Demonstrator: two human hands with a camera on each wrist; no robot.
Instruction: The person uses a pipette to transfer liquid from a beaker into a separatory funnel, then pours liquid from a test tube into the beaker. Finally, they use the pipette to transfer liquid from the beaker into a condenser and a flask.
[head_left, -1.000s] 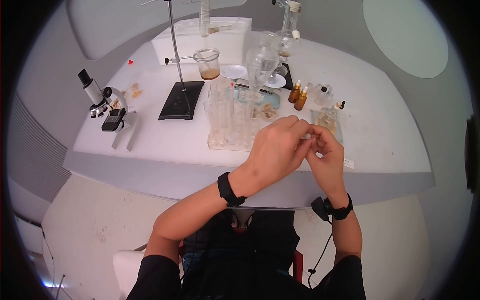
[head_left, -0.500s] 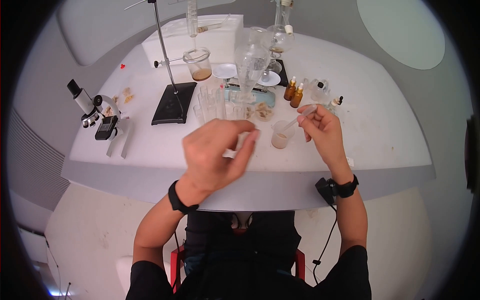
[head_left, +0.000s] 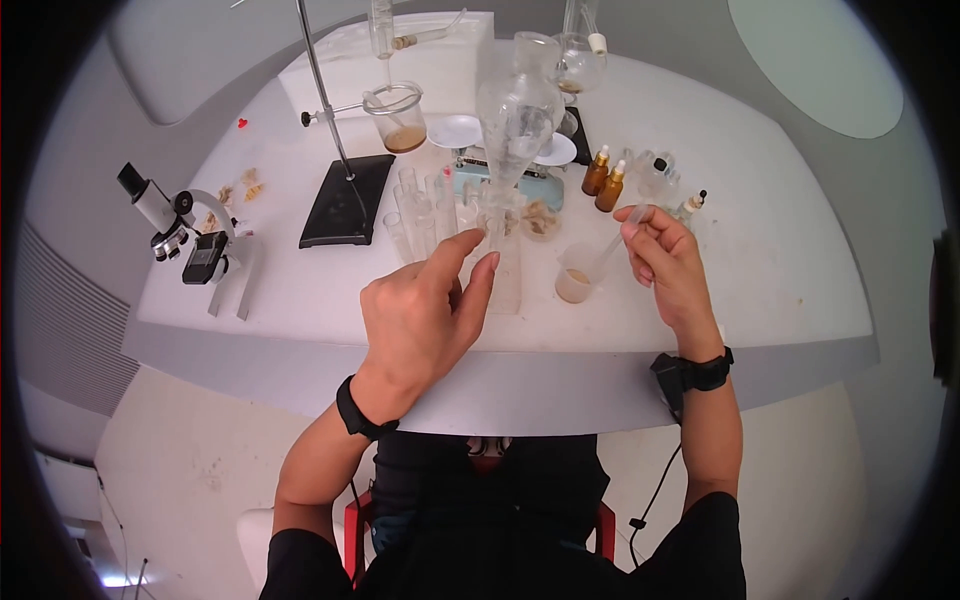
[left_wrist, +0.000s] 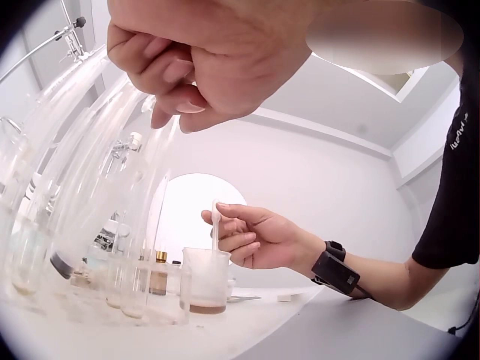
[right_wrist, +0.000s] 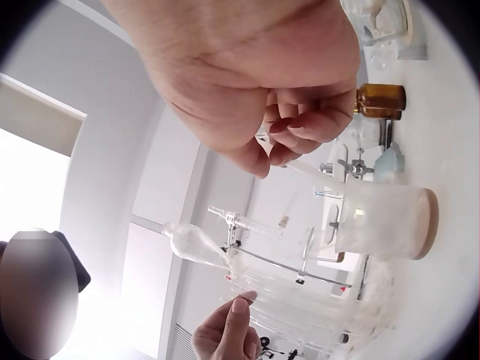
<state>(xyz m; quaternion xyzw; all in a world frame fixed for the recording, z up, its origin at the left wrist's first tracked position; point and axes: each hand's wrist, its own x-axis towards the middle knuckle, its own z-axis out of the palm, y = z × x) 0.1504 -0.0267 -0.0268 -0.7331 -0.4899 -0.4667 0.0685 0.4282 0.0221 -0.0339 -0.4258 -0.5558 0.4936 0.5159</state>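
My right hand [head_left: 670, 260] pinches the upper end of a translucent plastic dropper [left_wrist: 215, 231]. The dropper slants down into a frosted plastic beaker [head_left: 575, 286] with a little brown liquid at its bottom. To the left, my left hand [head_left: 415, 310] is beside the clear rack [head_left: 509, 287] of glass test tubes [head_left: 397, 238]. Its thumb and forefinger stand apart, their tips right by the tube tops, and the other fingers are bent under. The left wrist view shows the fingertips overlapping the upper end of one tube [left_wrist: 142, 225].
A pear-shaped glass funnel [head_left: 520, 110] rises behind the rack, near a pale blue balance [head_left: 540, 190]. Two amber dropper bottles [head_left: 608, 190] stand behind the right hand. A black-based stand [head_left: 345, 205] holds a ring with a beaker [head_left: 400, 130]; a microscope [head_left: 195, 225] is at left.
My hands were together at the right, then parted. The left hand moved left to the test tubes. The right hand stayed with the dropper and shifted slightly right, the beaker now in view.
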